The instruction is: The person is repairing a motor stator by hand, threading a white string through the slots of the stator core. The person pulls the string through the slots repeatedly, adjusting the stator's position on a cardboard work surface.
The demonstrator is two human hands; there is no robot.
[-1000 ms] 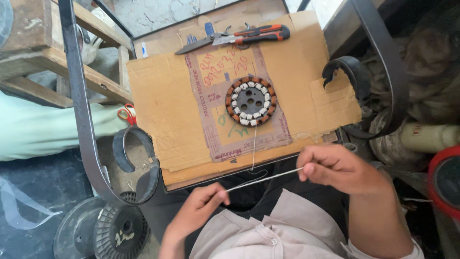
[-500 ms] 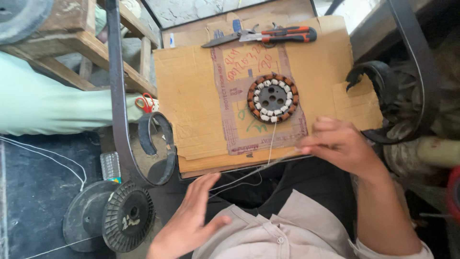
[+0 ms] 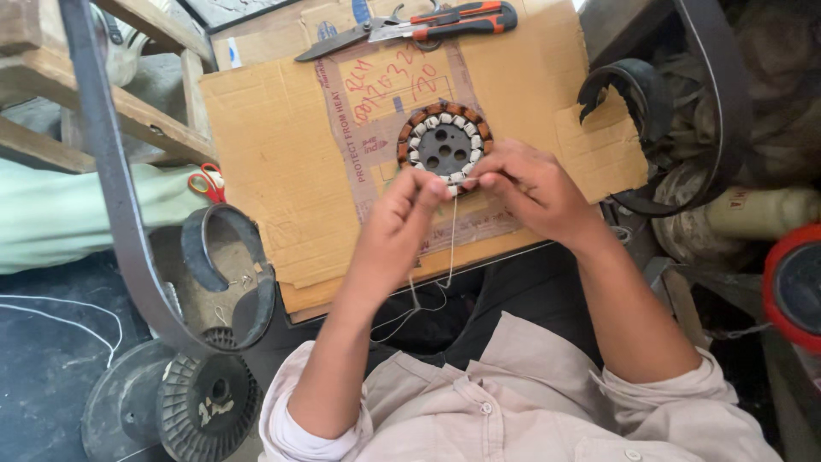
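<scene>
A round motor stator [image 3: 443,143] with copper-brown windings and white slot pieces lies on a sheet of brown cardboard [image 3: 282,162]. My left hand [image 3: 402,214] and my right hand [image 3: 530,184] meet at the stator's near edge, fingertips pinched together on a thin white thread [image 3: 451,248]. The thread hangs from my fingers down over the cardboard's front edge toward my lap. Both hands cover the stator's lower rim.
Pliers with orange-black handles [image 3: 419,24] lie at the cardboard's far edge. Small red scissors [image 3: 208,181] sit left of it. A black wire spool [image 3: 201,398] stands at lower left, a curved grey metal bar [image 3: 111,180] beside it. Black rubber pieces [image 3: 629,94] crowd the right.
Both hands have moved up from the cardboard's front edge to the stator. The left hand, open and low before, now pinches the thread beside the right hand.
</scene>
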